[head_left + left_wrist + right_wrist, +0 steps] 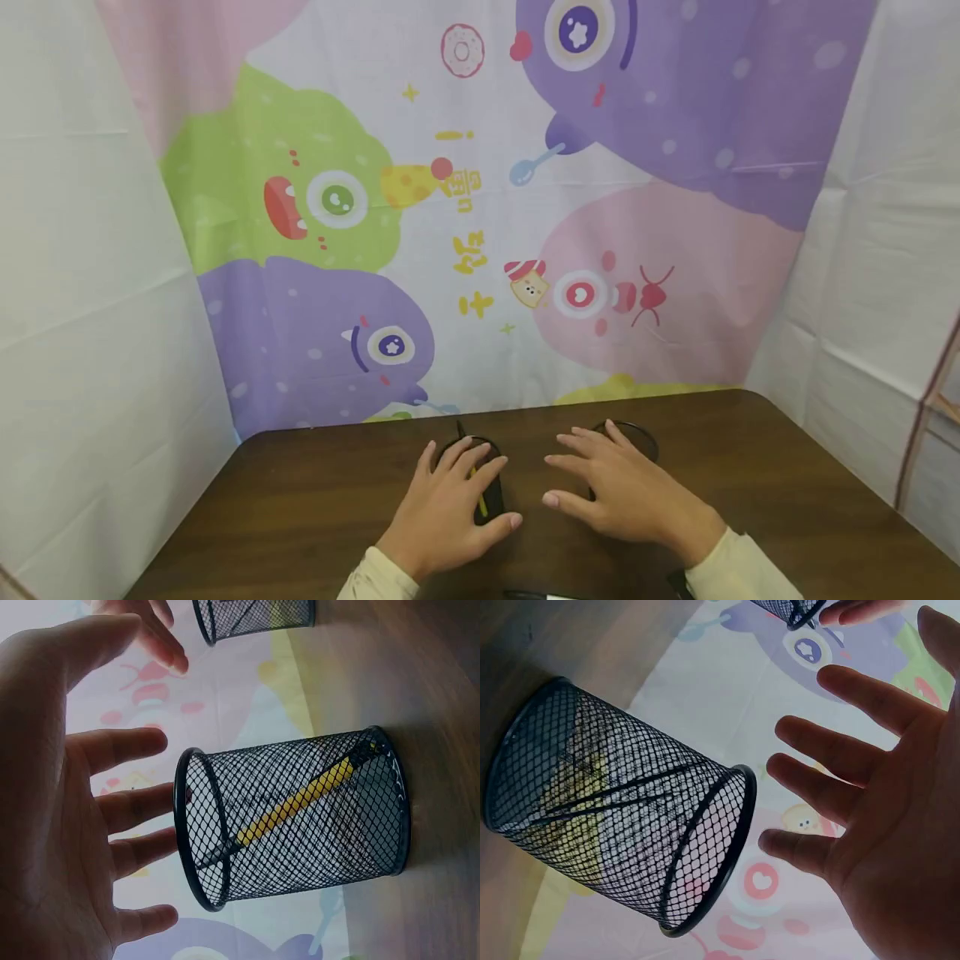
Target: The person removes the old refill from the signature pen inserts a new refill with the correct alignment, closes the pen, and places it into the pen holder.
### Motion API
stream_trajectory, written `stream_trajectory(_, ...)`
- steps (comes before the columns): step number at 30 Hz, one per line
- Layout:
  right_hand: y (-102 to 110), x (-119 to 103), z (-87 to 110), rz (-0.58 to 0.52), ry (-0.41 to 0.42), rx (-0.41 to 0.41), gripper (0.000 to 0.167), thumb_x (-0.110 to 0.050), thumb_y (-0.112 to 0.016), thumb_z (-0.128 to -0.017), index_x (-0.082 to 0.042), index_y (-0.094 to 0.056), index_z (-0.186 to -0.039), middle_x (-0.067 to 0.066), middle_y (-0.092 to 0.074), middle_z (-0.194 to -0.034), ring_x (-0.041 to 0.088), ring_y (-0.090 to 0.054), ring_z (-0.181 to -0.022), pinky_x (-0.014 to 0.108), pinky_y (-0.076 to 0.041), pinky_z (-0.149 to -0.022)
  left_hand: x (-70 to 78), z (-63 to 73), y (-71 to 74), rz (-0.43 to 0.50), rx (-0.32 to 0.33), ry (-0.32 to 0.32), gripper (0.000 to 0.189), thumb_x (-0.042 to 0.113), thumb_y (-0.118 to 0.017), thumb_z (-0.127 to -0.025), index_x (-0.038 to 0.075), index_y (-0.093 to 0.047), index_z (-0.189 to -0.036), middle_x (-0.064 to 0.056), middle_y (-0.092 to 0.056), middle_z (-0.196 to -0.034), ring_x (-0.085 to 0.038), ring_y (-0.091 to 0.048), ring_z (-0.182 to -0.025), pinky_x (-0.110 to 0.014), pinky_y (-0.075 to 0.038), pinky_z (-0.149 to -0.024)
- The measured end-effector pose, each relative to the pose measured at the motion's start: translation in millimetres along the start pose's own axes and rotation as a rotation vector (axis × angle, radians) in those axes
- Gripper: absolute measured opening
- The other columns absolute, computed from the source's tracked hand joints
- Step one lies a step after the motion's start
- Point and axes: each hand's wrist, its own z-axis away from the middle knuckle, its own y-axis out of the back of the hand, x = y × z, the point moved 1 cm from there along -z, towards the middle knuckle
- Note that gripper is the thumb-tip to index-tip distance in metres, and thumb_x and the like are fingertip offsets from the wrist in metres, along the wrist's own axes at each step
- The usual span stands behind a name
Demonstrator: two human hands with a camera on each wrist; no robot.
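My left hand (450, 517) is over a black mesh pen cup (315, 847), palm down in the head view, with its fingers extended and spread. In the left wrist view the fingertips are right at the cup's rim. Through the mesh a slim yellow stick with black ends (296, 804), like a pen, leans inside. On the other side, my right hand (630, 500) is held over a second black mesh cup (622, 847), fingers loosely straight and apart from its rim in the right wrist view. Thin dark lines slant across this cup's mesh. Neither hand holds anything.
Both cups stand on a dark brown wooden table (300, 500). Behind it hangs a cloth (487, 358) printed with cartoon monsters, and white cloth (82, 292) closes the sides. A dark-and-white object (551, 596) shows at the bottom edge of the head view.
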Motion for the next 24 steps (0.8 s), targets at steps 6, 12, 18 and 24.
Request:
stream_trajectory(6,-4,-1,4.2,-0.008,0.031,-0.012,0.065,-0.066,-0.044,-0.098,-0.014,-0.068,-0.129,0.009,-0.058,-0.139,0.029,-0.047,-0.136,0.063,-0.023,-0.114,3.7,0.2,-2.1,0.006,-0.019,-0.031,0.062,0.067,-0.047,-0.097,0.022,-0.062,-0.137,-0.004,-0.055,-0.142,-0.029,-0.043,-0.138,-0.069,-0.025,-0.110)
stream_trajectory(12,-7,-2,3.3,-0.008,0.054,-0.018,0.066,-0.065,-0.043,-0.099,-0.012,-0.067,-0.130,0.007,-0.060,-0.136,0.027,-0.049,-0.134,0.059,-0.025,-0.115,6.2,0.7,-1.7,0.024,-0.001,-0.056,0.048,0.052,-0.060,-0.096,0.020,-0.066,-0.132,-0.006,-0.054,-0.143,-0.030,-0.043,-0.138,-0.071,-0.026,-0.108)
stream_trajectory(18,-9,-6,5.7,-0.022,0.068,-0.041,0.064,-0.064,-0.043,-0.100,-0.012,-0.067,-0.129,0.006,-0.062,-0.133,0.029,-0.054,-0.129,0.058,-0.029,-0.113,9.6,-0.3,-2.3,0.019,0.058,-0.119,0.040,0.045,-0.066,-0.095,0.018,-0.070,-0.124,-0.007,-0.056,-0.139,-0.030,-0.046,-0.134,-0.071,-0.030,-0.105)
stream_trajectory(24,-13,-8,10.0,0.017,0.090,-0.024,0.062,-0.063,-0.042,-0.100,-0.014,-0.069,-0.126,0.003,-0.063,-0.126,0.023,-0.058,-0.120,0.050,-0.045,-0.104,14.3,-0.5,-2.2,-0.003,0.068,-0.149,0.036,0.045,-0.065,-0.095,0.019,-0.072,-0.120,-0.004,-0.059,-0.135,-0.029,-0.048,-0.133,-0.069,-0.033,-0.105)
